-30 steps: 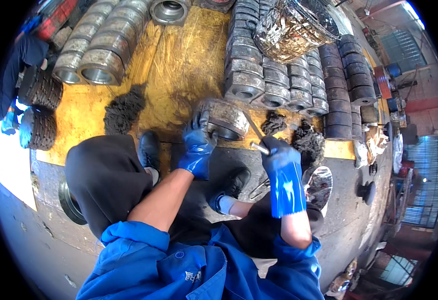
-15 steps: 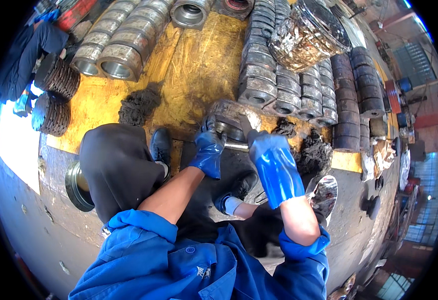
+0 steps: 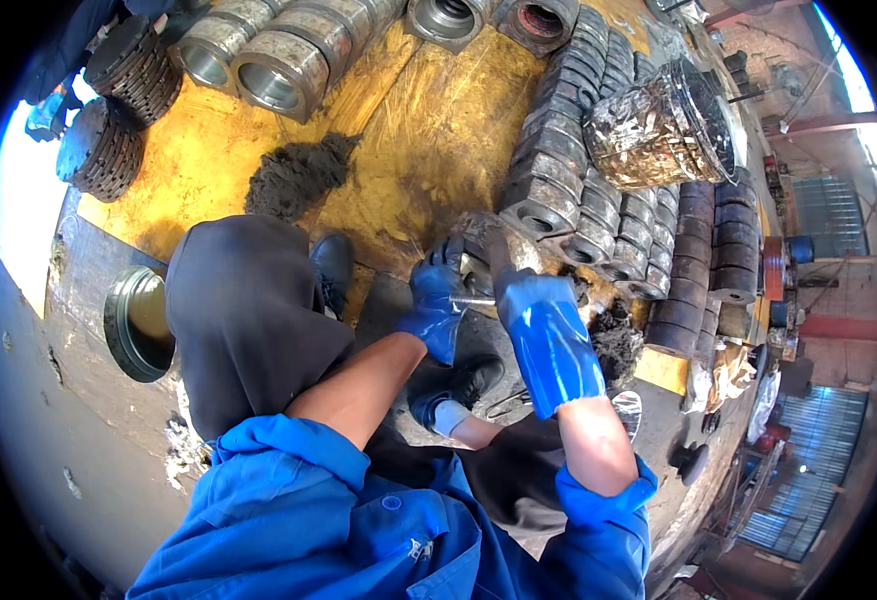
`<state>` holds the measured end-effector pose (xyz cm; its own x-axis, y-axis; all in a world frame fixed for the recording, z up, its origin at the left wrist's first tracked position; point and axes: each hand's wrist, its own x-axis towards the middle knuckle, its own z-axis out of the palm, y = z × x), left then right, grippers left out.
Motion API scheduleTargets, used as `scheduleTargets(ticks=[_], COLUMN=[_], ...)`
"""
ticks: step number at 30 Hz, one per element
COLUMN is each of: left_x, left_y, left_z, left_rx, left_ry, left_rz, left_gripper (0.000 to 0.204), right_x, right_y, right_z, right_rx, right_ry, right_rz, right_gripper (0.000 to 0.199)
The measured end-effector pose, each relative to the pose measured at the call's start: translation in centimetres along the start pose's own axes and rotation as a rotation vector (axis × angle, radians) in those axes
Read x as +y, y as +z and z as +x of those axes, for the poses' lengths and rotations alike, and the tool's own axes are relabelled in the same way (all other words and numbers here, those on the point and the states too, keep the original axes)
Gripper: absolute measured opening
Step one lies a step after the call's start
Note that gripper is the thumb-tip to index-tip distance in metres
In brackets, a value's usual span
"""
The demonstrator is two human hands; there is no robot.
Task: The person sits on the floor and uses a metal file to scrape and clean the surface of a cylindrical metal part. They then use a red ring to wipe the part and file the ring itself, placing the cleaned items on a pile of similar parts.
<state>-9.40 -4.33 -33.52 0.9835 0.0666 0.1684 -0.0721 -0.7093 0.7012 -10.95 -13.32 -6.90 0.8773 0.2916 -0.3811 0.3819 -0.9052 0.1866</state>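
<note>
A stained metal cylinder (image 3: 479, 234) lies on the floor between my feet, partly covered by my hands. My left hand (image 3: 435, 304), in a blue rubber glove with darkened fingers, is closed against its near left side. Whatever those fingers grip is hidden. My right hand (image 3: 541, 318), in a matching glove, is closed at the cylinder's near right. A thin bright metal rod (image 3: 474, 300) runs from the right glove across to the left one. The dark, blurred shape in front of the right glove cannot be made out.
Rows of greasy metal cylinders (image 3: 544, 200) stand at the right, beside a dirty metal bucket (image 3: 659, 130). Larger bored blocks (image 3: 284, 80) line the far left. Dark fibrous waste (image 3: 299, 175) lies on the yellow floor. A round pan (image 3: 139, 325) sits by my left knee.
My view has turned and shifted, so the surroundings sit differently in it. Both hands stay at the cylinder, with the rod still between them.
</note>
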Motion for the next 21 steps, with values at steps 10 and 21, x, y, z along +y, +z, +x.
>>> scheduleTargets(ticks=[10, 21], left_x=[0.8, -1.4], left_y=[-0.2, 3.1], left_z=[-0.4, -0.1], left_rx=[0.256, 0.144], left_ry=[-0.034, -0.206], left_rz=[-0.119, -0.142], left_gripper=[0.075, 0.079], right_x=[-0.8, -1.2], right_y=[-2.3, -2.8], right_z=[2.3, 6.7], right_rx=[-0.002, 0.041], right_ry=[-0.068, -0.165], right_rz=[-0.101, -0.177], right_gripper=[0.023, 0.025])
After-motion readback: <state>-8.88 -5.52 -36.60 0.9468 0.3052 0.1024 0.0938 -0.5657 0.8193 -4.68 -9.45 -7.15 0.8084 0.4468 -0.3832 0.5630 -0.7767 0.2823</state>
